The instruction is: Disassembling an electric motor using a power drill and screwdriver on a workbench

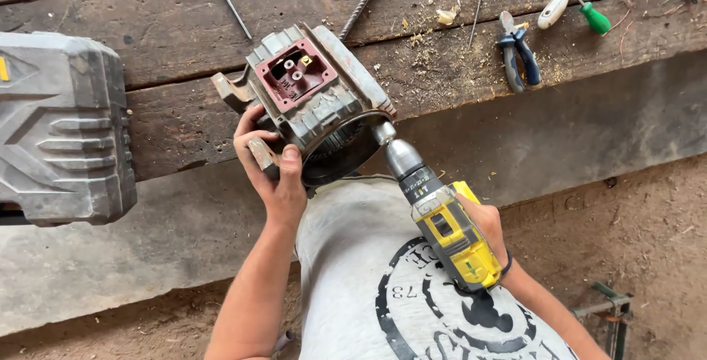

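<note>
1. Two hands work: the right hand (pixel 487 221) is clenched on a yellow cordless drill (pixel 442 220), its tip at the housing's rim.
2. The left hand (pixel 269 165) grips the grey motor housing (pixel 317 102) at the bench edge.
3. Farther: pliers (pixel 518 54), screwdrivers (pixel 582 5), a grey tool case (pixel 62 128).

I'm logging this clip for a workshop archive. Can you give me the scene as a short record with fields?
setting: worn wooden workbench above a dirt floor
left hand: grips the grey motor housing at its lower edge
right hand: holds a yellow cordless drill, chuck tip at the housing's open rim
housing detail: red terminal box on top
nearby: grey tool case, blue-handled pliers, green-handled screwdriver, white-handled screwdriver
</note>
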